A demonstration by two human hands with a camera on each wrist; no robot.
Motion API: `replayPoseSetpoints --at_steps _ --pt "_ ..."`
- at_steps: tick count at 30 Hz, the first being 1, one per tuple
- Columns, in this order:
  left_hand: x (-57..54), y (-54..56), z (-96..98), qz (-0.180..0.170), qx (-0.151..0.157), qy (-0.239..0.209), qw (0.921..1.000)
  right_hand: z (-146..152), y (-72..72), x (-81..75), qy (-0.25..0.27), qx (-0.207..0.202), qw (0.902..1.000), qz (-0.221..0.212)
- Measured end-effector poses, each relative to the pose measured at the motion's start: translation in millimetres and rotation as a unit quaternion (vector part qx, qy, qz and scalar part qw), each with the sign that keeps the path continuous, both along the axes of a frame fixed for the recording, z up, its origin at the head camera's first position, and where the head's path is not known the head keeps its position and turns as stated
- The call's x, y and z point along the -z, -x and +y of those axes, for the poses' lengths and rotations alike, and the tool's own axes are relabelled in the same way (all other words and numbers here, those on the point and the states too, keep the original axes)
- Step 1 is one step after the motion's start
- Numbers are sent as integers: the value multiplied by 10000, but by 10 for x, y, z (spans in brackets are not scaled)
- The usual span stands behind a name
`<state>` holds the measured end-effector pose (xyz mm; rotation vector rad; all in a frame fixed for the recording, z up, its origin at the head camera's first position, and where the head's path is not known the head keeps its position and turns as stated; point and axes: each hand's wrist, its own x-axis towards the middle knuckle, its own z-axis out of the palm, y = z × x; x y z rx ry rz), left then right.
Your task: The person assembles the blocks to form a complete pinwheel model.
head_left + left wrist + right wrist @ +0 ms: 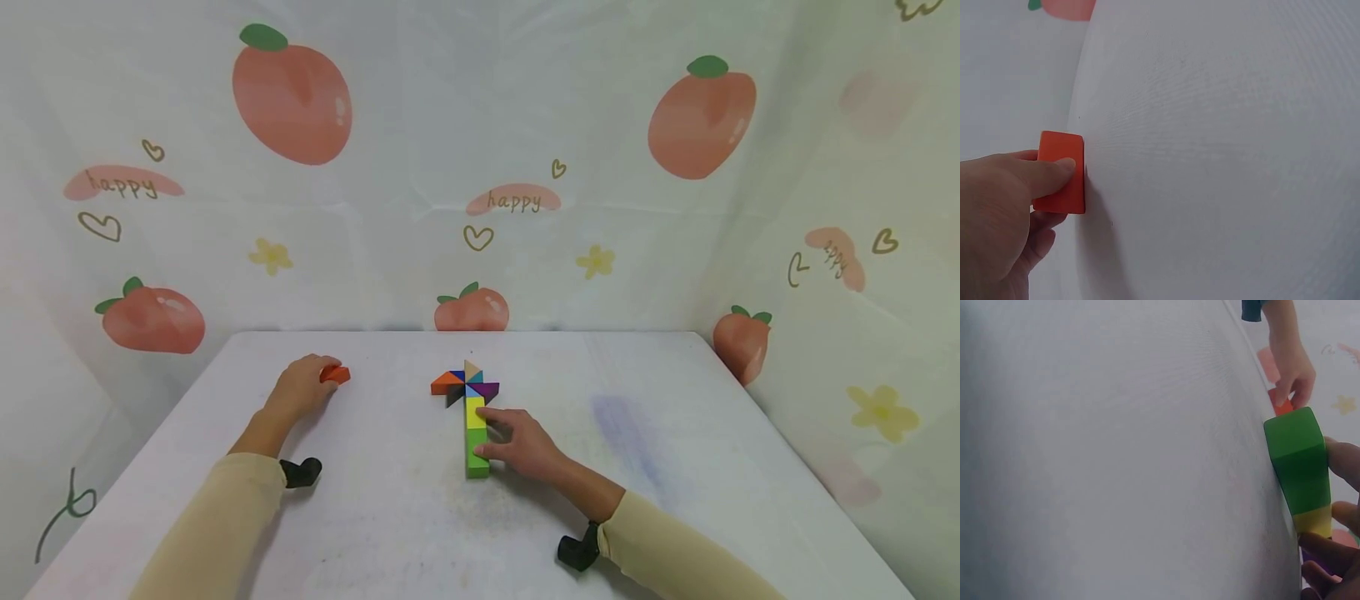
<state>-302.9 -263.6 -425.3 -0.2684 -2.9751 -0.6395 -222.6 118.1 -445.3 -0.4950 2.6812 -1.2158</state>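
In the head view my left hand [300, 383] is at the left of the table, pinching a red-orange block [341, 375]. The left wrist view shows the thumb pressed on the flat rectangular face of this red-orange block [1060, 150], close to the table surface. My right hand [525, 446] touches a column made of a yellow block [475, 412] and a green block [476, 458], with index finger on the yellow and thumb on the green. At the column's far end, several triangular blocks [489, 389] in orange, blue, purple, black and wood colour fan out like a pinwheel.
A white table [390, 517] with faint bluish smudges lies under the blocks. Behind it and at the sides hangs a pale curtain [405, 125] printed with peaches. Dark camera mounts [302, 472] sit at both wrists.
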Motion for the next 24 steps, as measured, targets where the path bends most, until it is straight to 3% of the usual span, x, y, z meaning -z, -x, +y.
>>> replayPoseSetpoints --at_steps 9,15,24 --pt "3 3 41 159 94 -145 9997 4 -7 -18 23 -58 10000 34" --pt "-31 -14 136 534 371 -279 9975 1 -8 -13 12 -46 10000 29" --pt "-102 -84 333 825 638 -411 9937 4 0 -4 5 -62 10000 27"
